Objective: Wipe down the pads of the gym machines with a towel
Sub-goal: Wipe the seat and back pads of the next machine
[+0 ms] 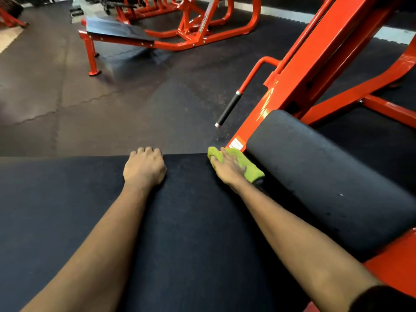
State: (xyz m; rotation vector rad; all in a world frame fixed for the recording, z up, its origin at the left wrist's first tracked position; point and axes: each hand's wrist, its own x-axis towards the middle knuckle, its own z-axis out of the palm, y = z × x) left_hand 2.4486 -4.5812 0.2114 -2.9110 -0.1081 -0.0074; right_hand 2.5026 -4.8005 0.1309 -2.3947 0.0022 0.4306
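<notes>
A wide black seat pad fills the lower half of the head view. My left hand rests on its far edge with the fingers curled over the rim, holding no object. My right hand lies flat on a green towel, pressing it onto the pad's far right corner. Beside the towel, a second black pad, long and rounded, lies on the orange machine frame.
A black-gripped handle on an orange bar hangs just beyond the towel. Dark rubber floor mats stretch ahead. Another orange machine with a flat padded bench stands at the far side.
</notes>
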